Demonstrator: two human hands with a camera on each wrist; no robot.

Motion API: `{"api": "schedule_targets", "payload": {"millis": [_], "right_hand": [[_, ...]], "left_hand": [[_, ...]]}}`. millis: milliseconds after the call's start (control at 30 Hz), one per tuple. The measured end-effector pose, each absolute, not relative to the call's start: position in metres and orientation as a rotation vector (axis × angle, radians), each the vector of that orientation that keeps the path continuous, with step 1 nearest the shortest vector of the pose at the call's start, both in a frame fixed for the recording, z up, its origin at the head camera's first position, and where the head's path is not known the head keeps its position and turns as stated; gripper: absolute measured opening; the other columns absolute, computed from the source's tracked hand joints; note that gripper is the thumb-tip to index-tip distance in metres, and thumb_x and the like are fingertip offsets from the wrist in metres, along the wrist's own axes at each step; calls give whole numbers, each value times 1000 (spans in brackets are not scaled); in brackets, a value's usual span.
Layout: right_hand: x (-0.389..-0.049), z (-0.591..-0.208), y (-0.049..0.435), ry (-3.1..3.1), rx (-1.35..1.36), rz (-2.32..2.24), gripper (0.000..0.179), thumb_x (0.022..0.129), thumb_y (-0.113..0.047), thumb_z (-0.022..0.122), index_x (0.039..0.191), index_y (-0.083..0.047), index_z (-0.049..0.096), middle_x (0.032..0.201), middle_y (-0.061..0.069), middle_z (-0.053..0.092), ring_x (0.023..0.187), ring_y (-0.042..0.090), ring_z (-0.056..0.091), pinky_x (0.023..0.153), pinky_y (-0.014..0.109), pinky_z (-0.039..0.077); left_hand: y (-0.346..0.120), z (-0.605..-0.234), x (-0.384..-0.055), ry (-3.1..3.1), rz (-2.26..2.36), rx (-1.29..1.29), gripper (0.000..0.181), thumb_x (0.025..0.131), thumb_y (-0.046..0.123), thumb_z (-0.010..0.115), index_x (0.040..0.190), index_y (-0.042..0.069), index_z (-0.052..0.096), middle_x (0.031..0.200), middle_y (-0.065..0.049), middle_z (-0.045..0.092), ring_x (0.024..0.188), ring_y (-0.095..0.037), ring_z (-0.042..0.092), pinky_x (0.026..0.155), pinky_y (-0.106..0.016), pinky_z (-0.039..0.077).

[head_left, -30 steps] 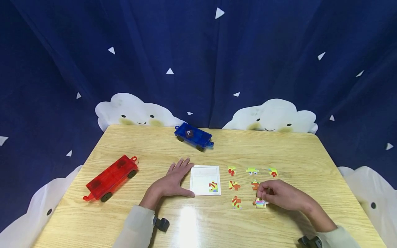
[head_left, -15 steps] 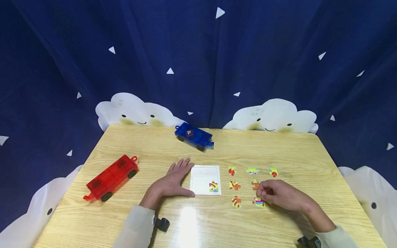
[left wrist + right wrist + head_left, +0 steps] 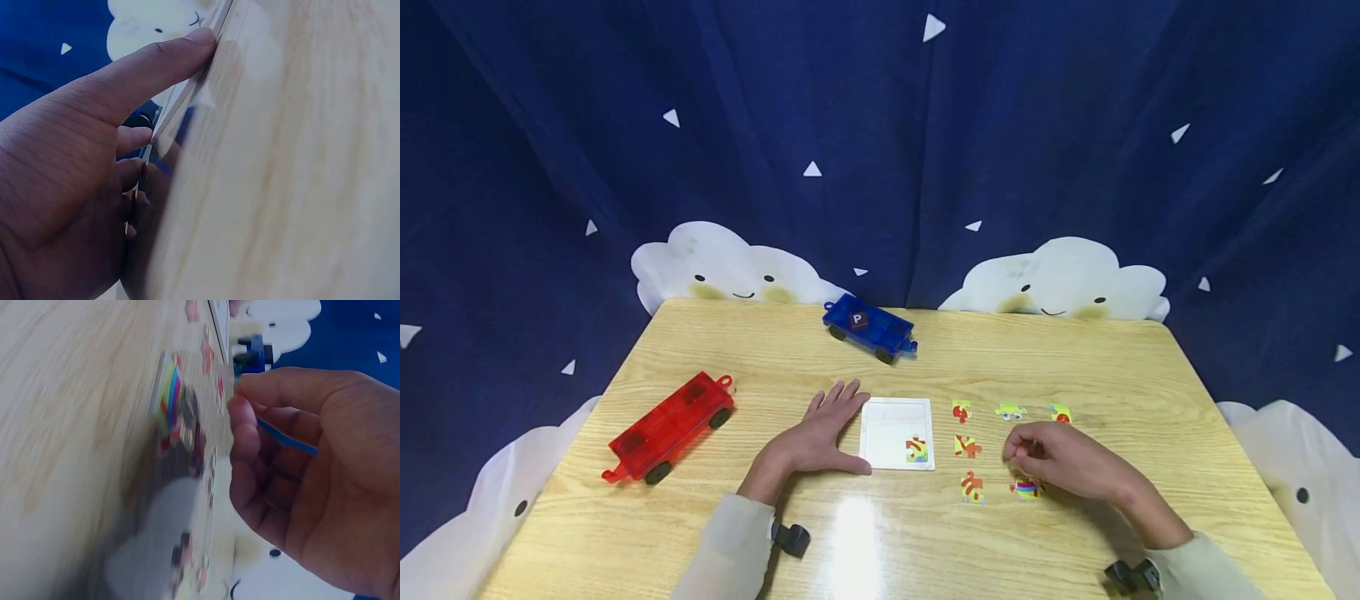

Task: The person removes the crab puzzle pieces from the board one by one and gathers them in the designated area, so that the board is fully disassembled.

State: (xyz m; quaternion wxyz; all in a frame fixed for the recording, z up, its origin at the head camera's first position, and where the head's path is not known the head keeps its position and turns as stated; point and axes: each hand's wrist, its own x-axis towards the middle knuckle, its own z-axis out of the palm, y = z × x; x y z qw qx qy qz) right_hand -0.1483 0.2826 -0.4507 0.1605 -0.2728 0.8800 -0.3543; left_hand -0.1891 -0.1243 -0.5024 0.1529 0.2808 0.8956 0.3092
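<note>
My left hand (image 3: 820,433) rests beside the white square puzzle tray (image 3: 883,425), fingers spread, with the thumb at its near left corner and fingertips at its far left. One puzzle piece (image 3: 917,450) lies in the tray's near right corner. My right hand (image 3: 1060,458) hovers over the loose pieces, fingers curled, thumb and index tips close together; nothing shows between them in the right wrist view. The rainbow-striped puzzle piece (image 3: 170,403) lies on the table below it. In the head view this hand hides the middle of the piece layout.
More loose puzzle pieces lie right of the tray, such as a red-and-yellow puzzle piece (image 3: 967,447) and a puzzle piece with eyes (image 3: 1011,412). A red toy wagon (image 3: 670,429) stands left, a blue toy wagon (image 3: 869,325) behind. A dark blue curtain (image 3: 880,150) hangs beyond the table.
My right hand has risen off the rainbow-striped puzzle piece and shifted slightly left and away from me; that piece now lies flat, turned a little. My left hand has not moved.
</note>
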Motion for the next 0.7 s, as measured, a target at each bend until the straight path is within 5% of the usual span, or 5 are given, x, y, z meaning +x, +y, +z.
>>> {"api": "schedule_targets", "payload": {"millis": [433, 700], "right_hand": [[-173, -449, 217, 2621, -903, -834, 7, 97, -11, 70, 95, -18, 71, 85, -14, 62, 74, 6, 56, 67, 27, 49], [-183, -451, 183, 2663, -1033, -700, 10, 94, -19, 76, 97, -16, 68, 85, -5, 59, 76, 11, 50, 70, 32, 43]], "left_hand": [[-124, -502, -190, 2580, 857, 802, 115, 78, 58, 84, 165, 12, 24, 171, -12, 10, 157, -31, -2, 123, -51, -1], [-124, -501, -189, 2579, 881, 801, 114, 77, 56, 85, 164, 11, 27, 171, -14, 12, 156, -34, 0, 123, -53, 0]]}}
